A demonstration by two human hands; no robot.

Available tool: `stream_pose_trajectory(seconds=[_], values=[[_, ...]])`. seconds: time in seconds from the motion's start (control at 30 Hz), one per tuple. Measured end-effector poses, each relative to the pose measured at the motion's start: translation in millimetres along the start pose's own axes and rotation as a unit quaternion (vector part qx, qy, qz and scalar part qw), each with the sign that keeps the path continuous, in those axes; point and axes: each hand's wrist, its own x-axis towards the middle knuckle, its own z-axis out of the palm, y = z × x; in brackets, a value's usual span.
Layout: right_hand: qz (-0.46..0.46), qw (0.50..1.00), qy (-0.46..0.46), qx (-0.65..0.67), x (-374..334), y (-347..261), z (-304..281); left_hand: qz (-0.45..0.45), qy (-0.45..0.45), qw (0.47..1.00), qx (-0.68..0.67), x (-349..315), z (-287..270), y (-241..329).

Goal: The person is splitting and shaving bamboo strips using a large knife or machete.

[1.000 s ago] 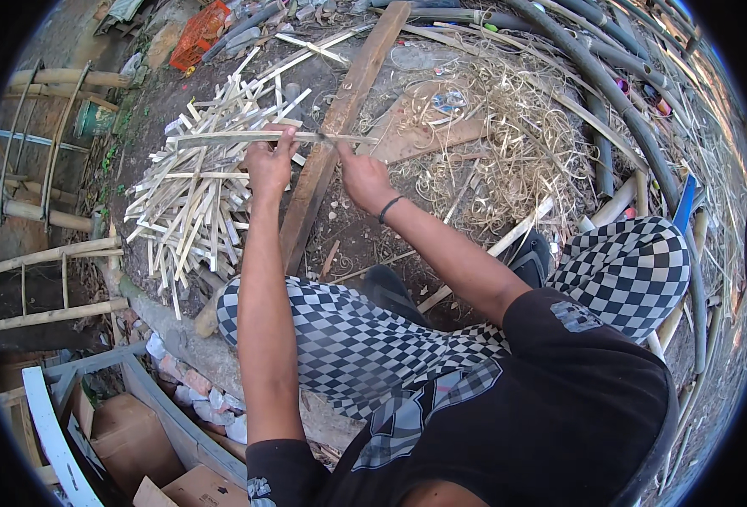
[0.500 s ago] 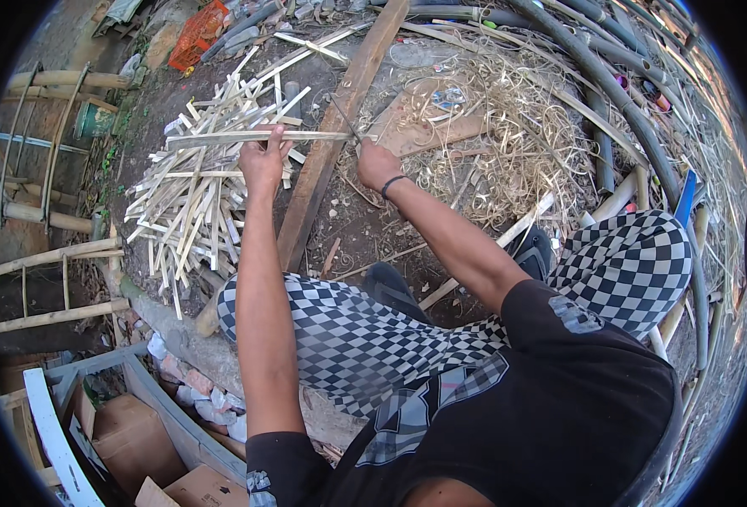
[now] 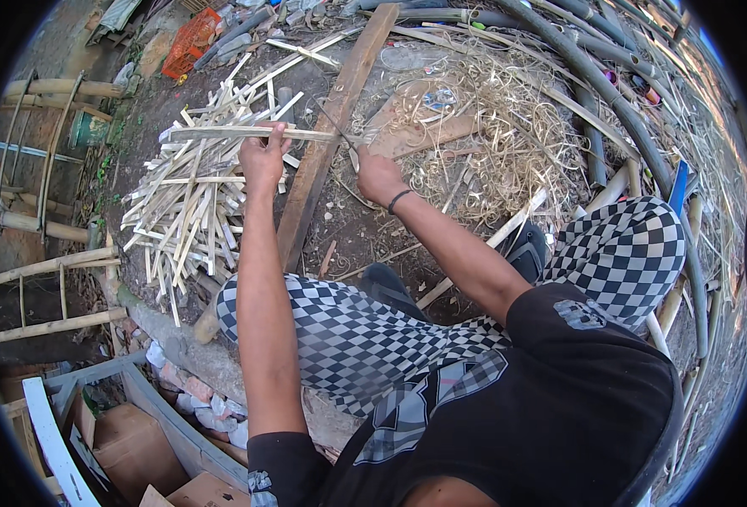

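Observation:
My left hand [image 3: 263, 160] is closed round a long pale bamboo strip [image 3: 209, 133], which lies level across the wooden plank [image 3: 307, 190]. In my right hand [image 3: 381, 179], the fist grips a knife [image 3: 333, 120] whose thin dark blade slants up and to the left. The blade crosses the strip near its right end, over the plank; the handle is hidden inside my fingers. Below the strip and left of the plank lies a loose heap of cut bamboo strips [image 3: 192, 211]. Curled bamboo shavings [image 3: 517, 144] cover the ground to the right of the plank.
Long dark bamboo poles [image 3: 622, 101] curve along the far right. An orange crate [image 3: 192, 42] stands at the far left. Bamboo ladder-like frames [image 3: 48, 317] fill the left side, above a grey wooden frame with cardboard boxes [image 3: 137, 448]. My checkered legs [image 3: 348, 338] flank the working spot.
My right hand and the knife have come slightly nearer to me, and the blade still crosses the strip. My left hand holds the strip in nearly the same place.

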Motion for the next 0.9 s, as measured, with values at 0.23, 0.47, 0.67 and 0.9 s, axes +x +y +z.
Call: stream_pose_trajectory(seconds=[0.23,0.47,0.67,0.9], values=[[0.136,0.990,0.007,0.024,-17.5,104.7,46.6,0.029,0.012,0.999,-0.008,1.2,25.4,-5.3],[0.183,0.979,-0.060,0.073,-12.1,108.6,28.3,0.027,0.013,0.999,0.019,-0.9,28.2,1.6],[0.155,0.970,-0.047,0.183,-18.0,126.0,45.8,0.071,-0.040,0.994,0.079,6.6,29.8,4.6],[0.174,0.957,-0.072,0.221,-13.2,93.0,10.4,0.087,-0.059,0.989,0.105,12.9,21.0,0.4]])
